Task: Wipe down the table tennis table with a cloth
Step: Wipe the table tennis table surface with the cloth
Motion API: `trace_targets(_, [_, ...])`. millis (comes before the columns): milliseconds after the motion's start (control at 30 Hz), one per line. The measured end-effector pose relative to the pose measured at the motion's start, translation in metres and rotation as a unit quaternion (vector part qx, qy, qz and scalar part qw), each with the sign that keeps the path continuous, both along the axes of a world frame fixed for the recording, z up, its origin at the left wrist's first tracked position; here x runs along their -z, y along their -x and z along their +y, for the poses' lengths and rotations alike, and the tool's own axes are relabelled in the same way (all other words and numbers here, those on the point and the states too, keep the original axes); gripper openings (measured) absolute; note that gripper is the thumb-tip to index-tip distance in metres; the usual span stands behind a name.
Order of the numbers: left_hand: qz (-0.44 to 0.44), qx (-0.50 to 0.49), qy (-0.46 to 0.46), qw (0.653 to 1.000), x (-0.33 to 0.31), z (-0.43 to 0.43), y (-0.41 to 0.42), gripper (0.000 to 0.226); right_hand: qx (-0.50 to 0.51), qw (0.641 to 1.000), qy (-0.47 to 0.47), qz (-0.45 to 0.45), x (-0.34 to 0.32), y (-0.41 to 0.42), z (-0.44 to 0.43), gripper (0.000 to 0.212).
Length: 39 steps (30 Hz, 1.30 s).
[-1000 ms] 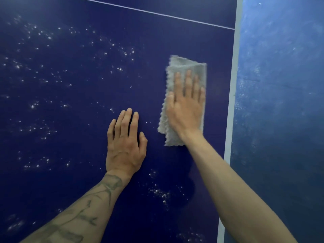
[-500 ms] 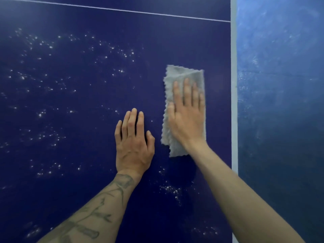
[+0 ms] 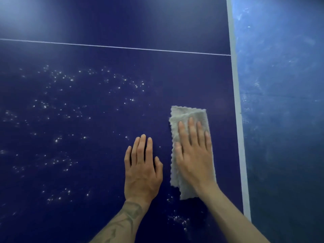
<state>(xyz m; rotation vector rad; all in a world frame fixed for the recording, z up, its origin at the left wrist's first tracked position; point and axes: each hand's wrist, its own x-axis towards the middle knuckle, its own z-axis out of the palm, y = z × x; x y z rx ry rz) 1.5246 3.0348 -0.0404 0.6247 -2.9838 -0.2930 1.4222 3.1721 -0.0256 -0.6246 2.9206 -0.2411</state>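
The right hand presses the folded cloth flat-fingered near the table's white edge line; the left hand rests open, holding nothing; white specks leftward look unwiped.

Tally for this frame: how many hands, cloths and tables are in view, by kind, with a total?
Hands: 2, the left hand flat on the table and the right hand pressing the cloth
Cloths: 1, the grey cloth
Tables: 1, the blue table
Total: 4

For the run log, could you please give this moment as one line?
right hand: presses cloth | left hand: flat on table | white specks: left of hands
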Motion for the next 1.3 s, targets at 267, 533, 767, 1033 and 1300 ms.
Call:
trace_targets(267, [-0.006, 0.001, 0.001, 1.0, 0.002, 0.001, -0.002, 0.059, 0.096, 0.995, -0.004, -0.009, 0.004, 0.014, 0.069, 0.064])
trace_targets(533, [0.001, 0.003, 0.002, 1.0, 0.002, 0.0, -0.001, 0.059, -0.093, 0.995, -0.021, -0.003, 0.001, -0.026, 0.02, 0.066])
trace_targets(767, [-0.006, 0.001, -0.005, 1.0, 0.0, 0.001, -0.003, 0.058, 0.098, 0.995, 0.002, -0.01, 0.003, 0.004, 0.058, 0.065])
trace_targets(1033, [0.019, 0.004, -0.015, 1.0, 0.001, 0.0, -0.004, 0.056, -0.092, 0.995, -0.025, 0.009, 0.003, -0.048, 0.053, 0.065])
trace_targets(1300, [0.042, 0.015, -0.024, 0.999, -0.001, 0.001, -0.011, 0.054, 0.112, 0.994, 0.015, -0.012, 0.003, -0.016, 0.054, 0.067])
